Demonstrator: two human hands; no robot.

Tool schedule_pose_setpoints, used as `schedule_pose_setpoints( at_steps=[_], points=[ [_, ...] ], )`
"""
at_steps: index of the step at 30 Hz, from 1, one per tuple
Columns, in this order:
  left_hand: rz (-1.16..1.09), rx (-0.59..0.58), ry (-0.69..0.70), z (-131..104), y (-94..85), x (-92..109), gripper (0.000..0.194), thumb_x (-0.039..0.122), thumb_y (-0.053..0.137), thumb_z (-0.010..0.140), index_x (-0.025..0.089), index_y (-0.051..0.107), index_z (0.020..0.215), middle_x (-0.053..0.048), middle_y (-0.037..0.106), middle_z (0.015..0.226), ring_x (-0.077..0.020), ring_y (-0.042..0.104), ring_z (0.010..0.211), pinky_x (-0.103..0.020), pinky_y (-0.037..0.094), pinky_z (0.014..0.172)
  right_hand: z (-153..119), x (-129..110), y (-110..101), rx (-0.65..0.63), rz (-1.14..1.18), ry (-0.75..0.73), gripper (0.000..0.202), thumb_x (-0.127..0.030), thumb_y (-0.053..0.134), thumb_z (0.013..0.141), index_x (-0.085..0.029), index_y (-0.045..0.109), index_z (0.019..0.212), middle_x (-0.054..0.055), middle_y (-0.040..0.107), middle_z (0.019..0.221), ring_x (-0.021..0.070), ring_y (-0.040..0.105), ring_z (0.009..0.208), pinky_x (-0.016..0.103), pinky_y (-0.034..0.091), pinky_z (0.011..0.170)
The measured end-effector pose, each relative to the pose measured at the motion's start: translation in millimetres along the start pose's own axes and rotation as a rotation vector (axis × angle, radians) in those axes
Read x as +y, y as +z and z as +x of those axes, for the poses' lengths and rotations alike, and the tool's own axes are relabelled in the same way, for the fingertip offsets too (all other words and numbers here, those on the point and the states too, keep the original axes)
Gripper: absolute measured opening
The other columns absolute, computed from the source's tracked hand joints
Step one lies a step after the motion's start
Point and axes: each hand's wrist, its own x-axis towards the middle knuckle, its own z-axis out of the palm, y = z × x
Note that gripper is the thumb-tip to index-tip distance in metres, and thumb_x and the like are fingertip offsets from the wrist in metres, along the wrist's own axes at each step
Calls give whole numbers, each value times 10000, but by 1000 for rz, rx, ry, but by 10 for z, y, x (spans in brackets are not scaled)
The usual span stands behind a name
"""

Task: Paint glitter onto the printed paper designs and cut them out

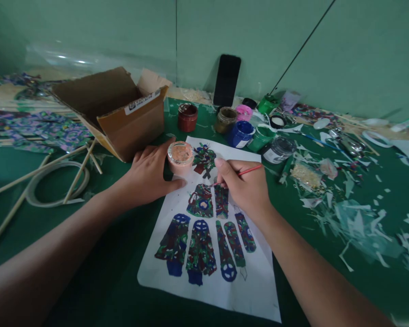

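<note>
My right hand pinches a thin red-handled paintbrush, its tip low over the painted shapes on a white paper sheet. The shapes are garment-like pieces and strips in dark blue, green and dark red; a small outline at lower right is unpainted. Spread beside the paper's left edge, my left hand has its index finger and thumb around the near-left side of an open jar of peach paint. That thumb lies on the paper just in front of the jar, and the fingers look stretched out rather than gripping.
An open cardboard box stands behind my left hand. Beyond the paper are several paint jars, among them dark red and blue. A phone leans on the wall. Left lie tape and sticks; right, scattered scraps.
</note>
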Motion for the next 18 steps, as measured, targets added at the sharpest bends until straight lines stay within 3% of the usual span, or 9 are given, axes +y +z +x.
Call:
schedule_pose_setpoints(
  at_steps=[18],
  points=[
    [11,15,1,10,15,2,980,618,596,718,210,200,1516,-113,387,1514,-410,301,1388,-567,225,1133,-18,-11,-9,-14,-26,5,486,-427,548,903,-196,569,475,-22,528,415,84,502,414,210,366,449]
  ],
)
